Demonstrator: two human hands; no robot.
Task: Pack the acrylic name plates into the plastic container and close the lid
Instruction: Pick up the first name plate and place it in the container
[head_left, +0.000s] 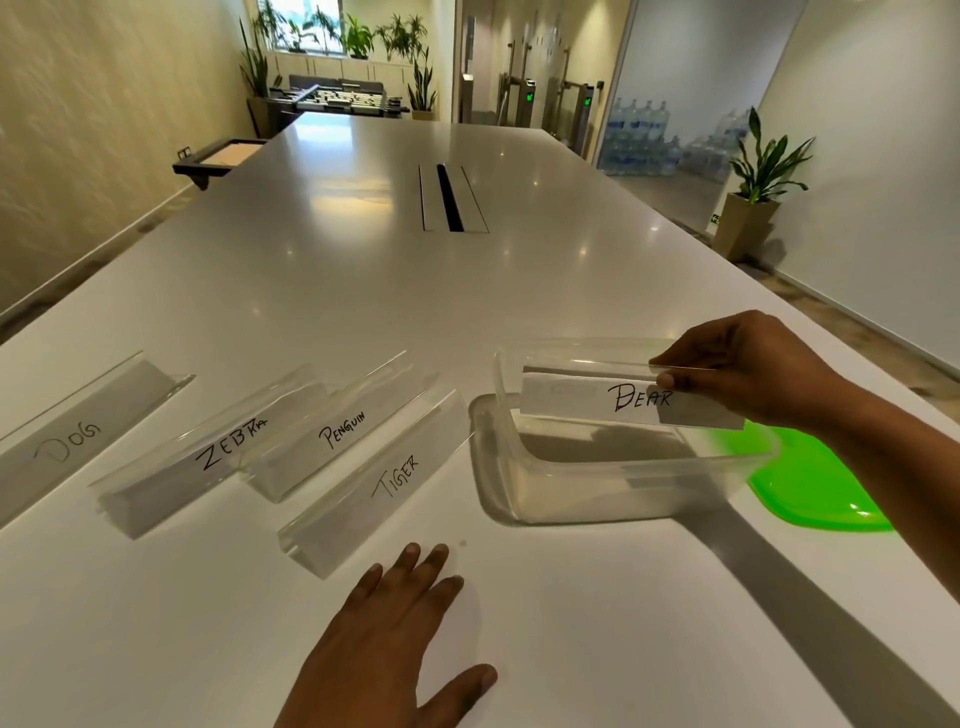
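Nearest the viewer, the left hand (400, 639) lies flat on the glossy white counter (363, 270), palm down, fingers spread, holding nothing. Just beyond its fingertips lies the first of four clear acrylic tent-shaped name plates resting on the counter, its paper insert handwritten "TIGER" (379, 480). To the left and slightly farther lie the plates marked "PENGUIN" (332, 434) and "ZEBRA" (208, 457), the near end of the PENGUIN plate touching or overlapping the ZEBRA plate. The plate marked "DOG" (78, 431), in fainter writing, lies at far left, apart from the others.

To the right of TIGER stands one clear rectangular plastic container (597, 483), open; nothing can be seen lying on its floor. Partly hidden behind its right end, one bright green plastic lid (821, 493) lies flat on the counter.

Over the container, the right hand (748, 371) pinches the right end of a fifth plate, marked "BEAR" (618, 397), thumb in front and fingers over the top edge, holding it level above the opening and clear of the floor.

Plates in total: five. Containers: one. Lids: one.
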